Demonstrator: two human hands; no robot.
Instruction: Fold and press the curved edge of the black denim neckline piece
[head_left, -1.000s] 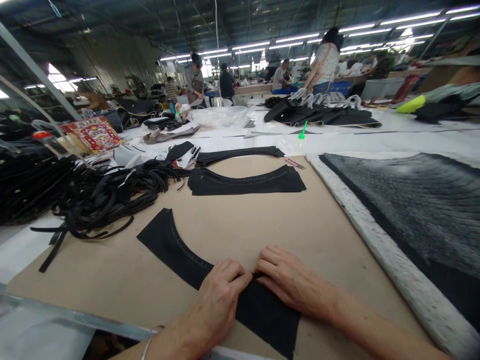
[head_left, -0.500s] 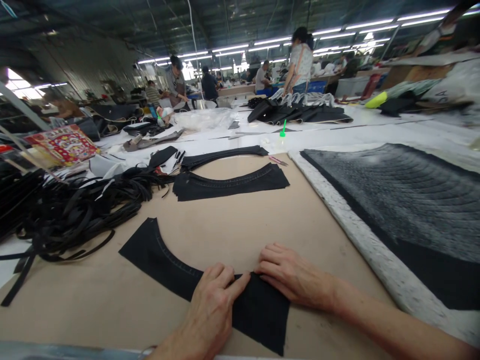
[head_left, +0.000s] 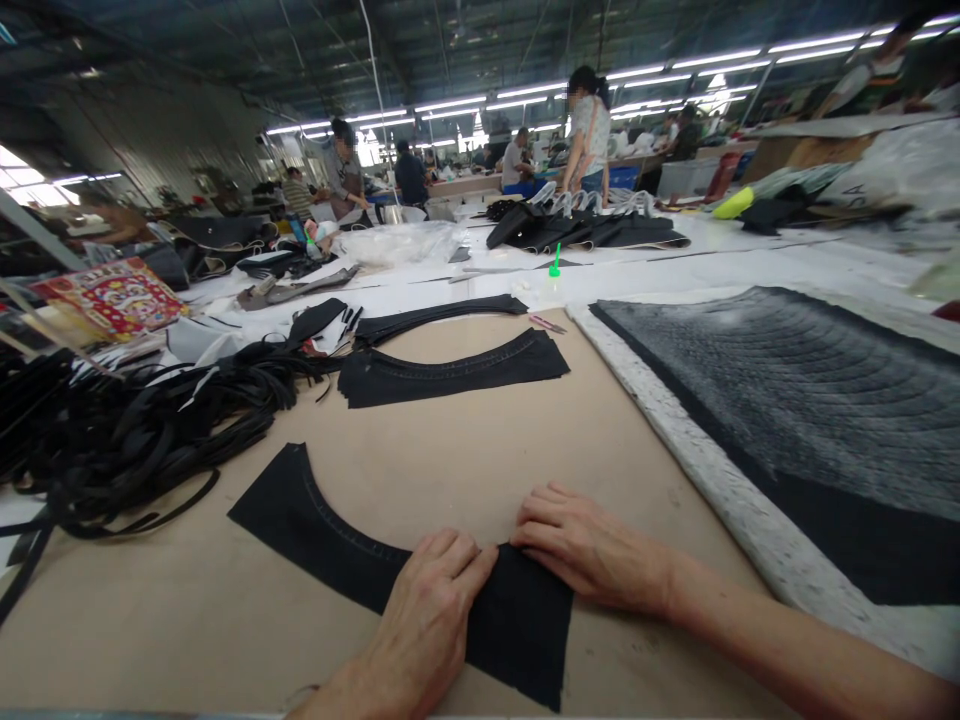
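A curved black fabric piece (head_left: 330,530) lies on the tan board (head_left: 435,450), with a stitched or notched line along its inner curve. My left hand (head_left: 439,600) rests over its middle, thumb and fingers closed together at the curved edge. Close by on the right, my right hand (head_left: 570,540) has its fingers bent and pressed on the same edge. Both hands grip the piece there; the fingertips' undersides are hidden. Farther up the board sits a stack of similar curved black pieces (head_left: 457,378), and behind it another black stack (head_left: 442,315).
Black strips (head_left: 172,430) lie heaped at the left. On the right, a dark textured sheet (head_left: 810,400) rests on a pale slab (head_left: 675,460). Small snips (head_left: 547,324) and a green-capped bottle (head_left: 554,265) are beyond the stacks. Several people stand or sit farther back.
The view has shifted slightly. My left thumb has drawn in closer to its fingers at the fabric edge; my right hand keeps nearly the same place.
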